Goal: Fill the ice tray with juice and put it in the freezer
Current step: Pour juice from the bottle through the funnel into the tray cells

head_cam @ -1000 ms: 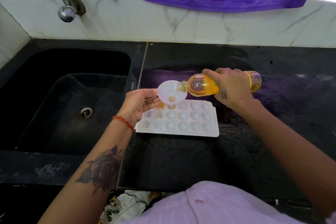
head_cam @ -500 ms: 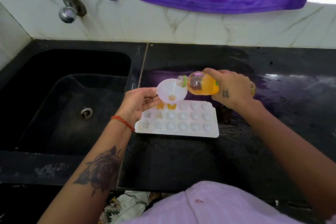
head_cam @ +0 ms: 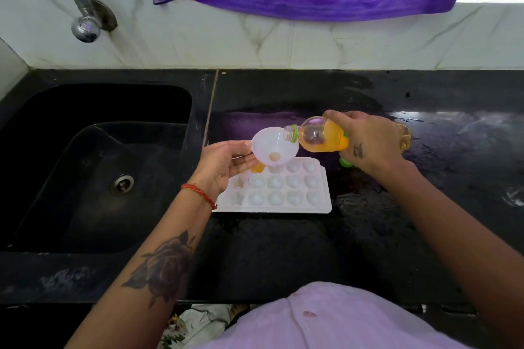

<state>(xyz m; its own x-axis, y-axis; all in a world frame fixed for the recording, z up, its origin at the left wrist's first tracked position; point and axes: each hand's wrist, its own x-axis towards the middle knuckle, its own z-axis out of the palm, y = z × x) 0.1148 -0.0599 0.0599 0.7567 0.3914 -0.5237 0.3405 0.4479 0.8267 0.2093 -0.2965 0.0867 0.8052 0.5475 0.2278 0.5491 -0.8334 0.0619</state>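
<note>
Two hands work over a white ice tray (head_cam: 272,193) lying flat on the black surface (head_cam: 283,249), just right of the sink (head_cam: 99,164). Left hand (head_cam: 224,163) pinches the rim of a white funnel (head_cam: 273,146) held above the tray's far-left cells; the spout is hidden behind the bowl. Right hand (head_cam: 368,142) is wrapped round a juice bottle (head_cam: 320,136), uncapped, tilted with its mouth at the funnel rim. Bottle label mostly covered by fingers, no writing readable. One far-left cell shows orange juice (head_cam: 258,168); other cells look pale. Green cap (head_cam: 346,162) peeks out under the right hand. Tap (head_cam: 82,22) cut off at top left. Surface looks wet to the right, open room there.
</note>
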